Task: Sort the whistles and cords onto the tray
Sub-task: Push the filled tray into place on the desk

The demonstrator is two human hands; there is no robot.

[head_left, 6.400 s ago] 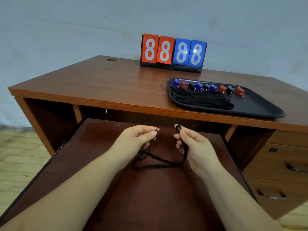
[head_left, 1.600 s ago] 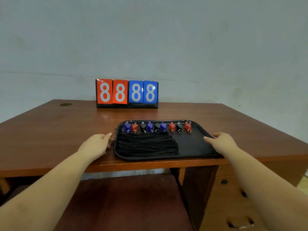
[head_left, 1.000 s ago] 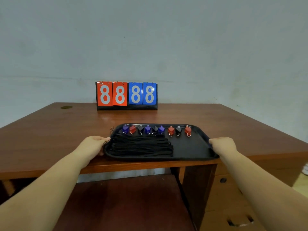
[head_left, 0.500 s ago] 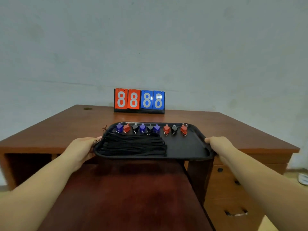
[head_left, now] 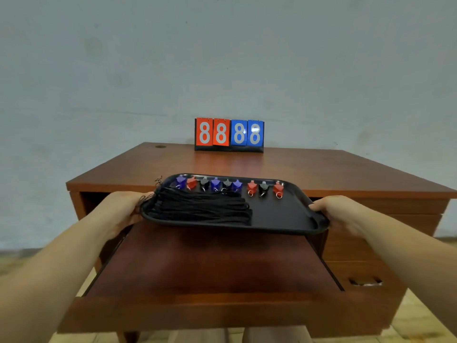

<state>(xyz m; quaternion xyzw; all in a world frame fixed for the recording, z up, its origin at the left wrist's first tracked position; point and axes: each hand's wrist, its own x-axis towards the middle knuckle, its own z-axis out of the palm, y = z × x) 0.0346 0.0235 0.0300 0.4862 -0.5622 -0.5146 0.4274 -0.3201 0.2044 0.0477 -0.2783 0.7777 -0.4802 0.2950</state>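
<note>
- The black tray [head_left: 284, 214] is being held up by both of its short ends, above the pull-out shelf [head_left: 212, 263] and in front of the desk [head_left: 321, 169].
- The left end is being gripped by the left hand [head_left: 121, 209], with fingers curled round the rim.
- The right end is being gripped by the right hand [head_left: 338, 211], with the thumb laid over the rim.
- The whistles [head_left: 227, 185] are being kept in a row along the far side of the tray. Purple, red and black ones can be seen, some with small rings.
- The black cords [head_left: 200, 206] are being kept in one bundle on the left half of the tray, just beside the whistles. A few loose ends are sticking out past the rim, near the left hand.
- No whistle or cord is seen off the tray, so the sorting is judged to be done. The step in hand is judged to be the carrying of the full tray.
- For the next move, the tray should be kept flat. If it is tipped, the whistles could be sent sliding and the cords could be spilled.
- Both ends should be moved together and set down softly, wherever the tray is being taken.
- A scoreboard [head_left: 229, 134] with red and blue cards, all showing 8, is being left standing at the back of the desk.
</note>
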